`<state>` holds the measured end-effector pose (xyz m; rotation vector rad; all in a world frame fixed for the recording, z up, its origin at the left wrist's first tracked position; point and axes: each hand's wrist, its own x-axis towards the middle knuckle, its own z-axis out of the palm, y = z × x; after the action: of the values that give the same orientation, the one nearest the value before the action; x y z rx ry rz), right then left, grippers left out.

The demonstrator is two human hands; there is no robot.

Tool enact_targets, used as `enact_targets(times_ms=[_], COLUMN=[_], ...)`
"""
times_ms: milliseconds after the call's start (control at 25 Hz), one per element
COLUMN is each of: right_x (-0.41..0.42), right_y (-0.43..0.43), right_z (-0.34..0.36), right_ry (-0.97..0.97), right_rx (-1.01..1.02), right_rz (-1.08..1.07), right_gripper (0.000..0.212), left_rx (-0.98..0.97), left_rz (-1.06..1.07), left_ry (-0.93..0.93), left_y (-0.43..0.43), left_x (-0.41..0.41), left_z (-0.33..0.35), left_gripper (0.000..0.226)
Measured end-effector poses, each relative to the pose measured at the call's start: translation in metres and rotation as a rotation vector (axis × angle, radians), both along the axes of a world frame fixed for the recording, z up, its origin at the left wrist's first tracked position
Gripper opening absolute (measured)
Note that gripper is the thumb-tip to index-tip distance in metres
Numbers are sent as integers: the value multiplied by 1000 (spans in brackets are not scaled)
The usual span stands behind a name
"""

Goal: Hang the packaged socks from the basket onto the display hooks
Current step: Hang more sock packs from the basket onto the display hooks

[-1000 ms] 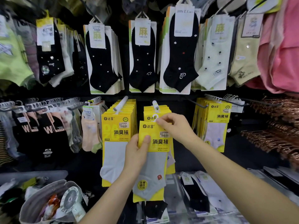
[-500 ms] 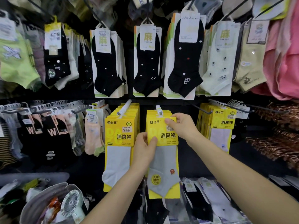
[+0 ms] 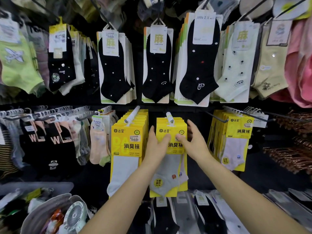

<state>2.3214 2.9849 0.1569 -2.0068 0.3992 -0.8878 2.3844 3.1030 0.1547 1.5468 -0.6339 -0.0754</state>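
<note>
Packaged socks (image 3: 166,173), a grey ankle sock on a yellow card, hang at the front of the middle stack. The card hole is over the white-tipped display hook (image 3: 169,117), and the hook tip pokes out above the card. I judge this pack as hung, with only squaring up and letting go left. Same-brand stacks sit on the hooks either side: white-sock packs (image 3: 126,146) just to the left, pale-sock packs (image 3: 237,141) further right. Basket (image 3: 50,200) is at lower left, well apart from the hook. I see a small white fan (image 3: 74,215) and coloured bits in it but cannot tell how many sock packs remain, so what is left of the task is unknown from here, probably more trips. Left hand (image 3: 156,147) is on the pack's left edge, fingers fairly straight running up behind the edge, thumb laid across the card front: a light pinch on the pack. Right hand (image 3: 195,144) is at the right edge, fingers spread and mostly straight, a bit blurred, thumb tip touching the card front beside the left thumb. I read it as loose, touching not gripping. Neither hand carries weight as far as I can judge; the hook does.
</note>
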Motion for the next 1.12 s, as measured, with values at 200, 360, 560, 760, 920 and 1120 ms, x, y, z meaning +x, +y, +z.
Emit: enact_targets(times_ms=[200,360,560,760,920,1120], right_x=[13,16,7,-31,-102,-190], right_y=[7,7,7,11,18,35], right_z=[-6,-20,-24,-70,-166,-279], right_ry=[-64,-105,-127,14,268,565], right_rx=[183,160,59,89,195,338], right_rz=[188,171,163,159,108,46], right_gripper=[59,42,33,50,70,54], left_rx=[-110,-128,-83,14,124,475], left_rz=[-58,-50,-49,-52,-72,-65], left_ry=[-26,-33,-27,52,112,314], left_y=[-11,-13,-11,10,47,86], left_x=[5,8,4,-31,-84,-134], left_z=[-3,-21,-30,-74,-159,-286], left_gripper=[46,43,35,65,69,63])
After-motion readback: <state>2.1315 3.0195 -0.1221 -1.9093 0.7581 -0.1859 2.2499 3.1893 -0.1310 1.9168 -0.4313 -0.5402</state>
